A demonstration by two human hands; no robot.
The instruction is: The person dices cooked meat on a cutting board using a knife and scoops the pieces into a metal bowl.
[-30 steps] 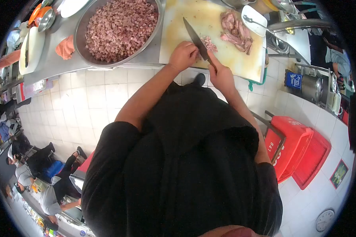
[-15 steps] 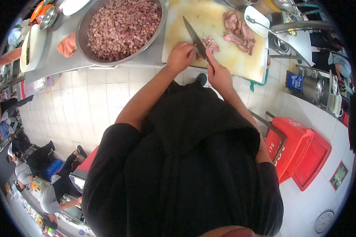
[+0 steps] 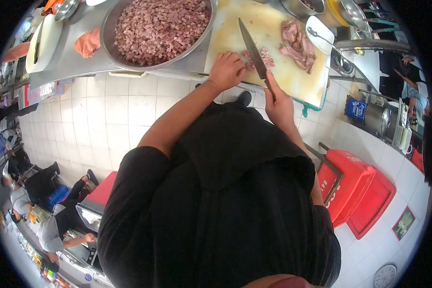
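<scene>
My right hand [image 3: 279, 106] is wrapped round the handle of a long knife [image 3: 253, 49], whose blade points up and to the left over a cutting board [image 3: 228, 36]. Beside the blade lies a small pile of chopped meat [image 3: 267, 57]. My left hand [image 3: 226, 71] rests at the board's near edge, left of the blade, with curled fingers; what they hold, if anything, is hidden. Larger meat strips [image 3: 297, 45] lie on the board's right part. A big metal bowl [image 3: 107, 41] full of diced meat [image 3: 161, 29] stands left of the board.
An orange cloth [image 3: 87, 44] and a white board with a knife [image 3: 47, 42] are on the counter's left. A white dish with a spoon [image 3: 320, 36] sits at the right. Red bins [image 3: 350, 185] stand lower right. Other people [image 3: 53, 230] are at the lower left.
The knife has moved right, away from my left hand, and its blade stands over the chopped meat. The bowl and board have shifted right and slightly up in view.
</scene>
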